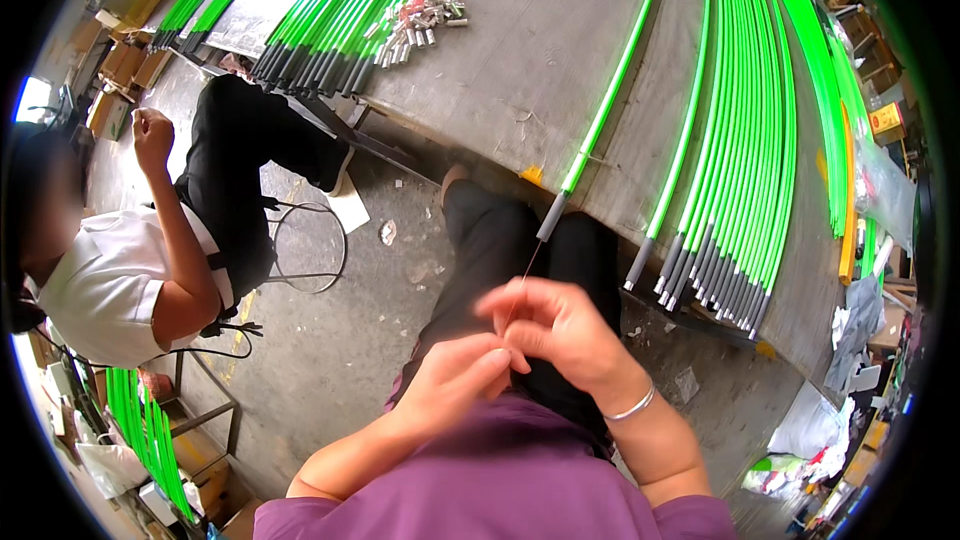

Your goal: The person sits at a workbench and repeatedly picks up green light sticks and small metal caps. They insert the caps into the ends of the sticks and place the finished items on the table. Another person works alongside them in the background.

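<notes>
Wire (531,265) slants up from the hands (572,332) toward green rod (582,155).

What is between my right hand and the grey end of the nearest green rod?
The head view shows a thin strand from the grey end to your right hand.

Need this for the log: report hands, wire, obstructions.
Left hand, right hand close together at thin wire, grip unclear. Wire runs up toward grey end of green rod. Other rods alongside, none across it.

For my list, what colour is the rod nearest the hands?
The rod is green, its end grey; see head view.
</notes>
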The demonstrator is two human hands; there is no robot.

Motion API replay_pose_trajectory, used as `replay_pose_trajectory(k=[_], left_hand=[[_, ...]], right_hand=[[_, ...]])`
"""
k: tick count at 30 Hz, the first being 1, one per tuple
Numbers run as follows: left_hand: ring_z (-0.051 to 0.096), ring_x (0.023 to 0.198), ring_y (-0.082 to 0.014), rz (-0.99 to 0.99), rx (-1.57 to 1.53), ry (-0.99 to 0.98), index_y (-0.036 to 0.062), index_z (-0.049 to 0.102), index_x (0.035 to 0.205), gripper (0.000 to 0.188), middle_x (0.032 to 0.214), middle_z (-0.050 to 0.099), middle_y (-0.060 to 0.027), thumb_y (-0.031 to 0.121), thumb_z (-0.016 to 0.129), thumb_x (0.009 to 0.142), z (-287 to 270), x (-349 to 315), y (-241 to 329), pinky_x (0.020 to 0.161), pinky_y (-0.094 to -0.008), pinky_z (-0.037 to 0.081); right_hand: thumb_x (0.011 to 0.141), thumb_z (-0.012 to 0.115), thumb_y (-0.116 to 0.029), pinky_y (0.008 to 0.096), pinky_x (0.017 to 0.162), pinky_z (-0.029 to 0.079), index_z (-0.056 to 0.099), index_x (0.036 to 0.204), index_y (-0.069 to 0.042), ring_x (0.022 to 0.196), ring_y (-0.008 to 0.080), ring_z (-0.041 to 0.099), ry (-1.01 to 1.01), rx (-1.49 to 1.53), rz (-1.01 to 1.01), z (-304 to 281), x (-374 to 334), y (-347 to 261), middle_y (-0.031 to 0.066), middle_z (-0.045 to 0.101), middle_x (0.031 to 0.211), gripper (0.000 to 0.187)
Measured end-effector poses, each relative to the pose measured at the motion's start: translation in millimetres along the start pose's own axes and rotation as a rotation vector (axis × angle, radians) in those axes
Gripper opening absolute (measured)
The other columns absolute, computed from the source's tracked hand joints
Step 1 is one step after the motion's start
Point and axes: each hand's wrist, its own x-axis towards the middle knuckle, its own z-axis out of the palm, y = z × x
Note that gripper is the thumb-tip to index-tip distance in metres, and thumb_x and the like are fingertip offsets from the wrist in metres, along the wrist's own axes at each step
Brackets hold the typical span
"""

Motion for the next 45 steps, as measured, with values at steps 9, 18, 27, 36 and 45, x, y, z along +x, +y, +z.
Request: replay_pose_trajectory(k=[9,18,27,36,45], left_hand=[[0.047,0.064,-0.0094,-0.001,0.007,0.003,-0.0023,0.062,0.093,0.03,0.066,0.051,-0.0005,0.023,0.048,0.099,1,-1,-1,0.071,-0.0251,0.043],[0.039,0.061,-0.0061,0.049,0.026,0.021,-0.0011,0.06,0.096,0.023,0.066,0.045,0.0024,0.017,0.046,0.098,1,-3,-8,0.055,-0.0216,0.032],[0.048,0.067,-0.0089,0.022,0.048,0.004,-0.0026,0.062,0.096,0.026,0.069,0.053,-0.0017,0.019,0.047,0.099,-2,-3,-9,0.066,-0.0229,0.041],[0.051,0.069,-0.0097,0.066,0.113,-0.008,-0.0032,0.061,0.099,0.026,0.073,0.056,-0.0033,0.018,0.045,0.1,-7,-1,-11,0.065,-0.0222,0.041],[0.051,0.065,-0.0092,0.052,0.189,0.004,0.0001,0.062,0.099,0.022,0.07,0.056,-0.0027,0.014,0.045,0.097,-9,-1,-4,0.062,-0.0236,0.042]], right_hand=[[0.09,0.062,-0.012,0.0197,0.06,0.042,0.063,0.096,0.001,0.068,0.0071,0.052,0.051,-0.038,0.004,6,-4,-1,0.003,0.057,0.082,0.014],[0.086,0.065,-0.006,0.02,0.061,0.042,0.064,0.094,0.001,0.07,0.0067,0.051,0.029,-0.045,0.005,6,-4,2,-0.0003,0.056,0.078,0.011],[0.089,0.065,-0.015,0.0214,0.064,0.042,0.065,0.088,0.0,0.071,0.0084,0.053,-0.003,-0.011,-0.044,-1,-3,8,0.004,0.061,0.081,0.015],[0.09,0.063,-0.011,0.0212,0.059,0.045,0.062,0.101,0.0,0.065,0.0071,0.055,0.037,-0.048,-0.053,8,-4,5,0.0041,0.063,0.085,0.016],[0.089,0.065,-0.012,0.0216,0.073,0.045,0.065,0.091,0.0,0.077,0.0051,0.054,0.116,-0.009,-0.101,3,0,5,0.0027,0.064,0.087,0.012]])
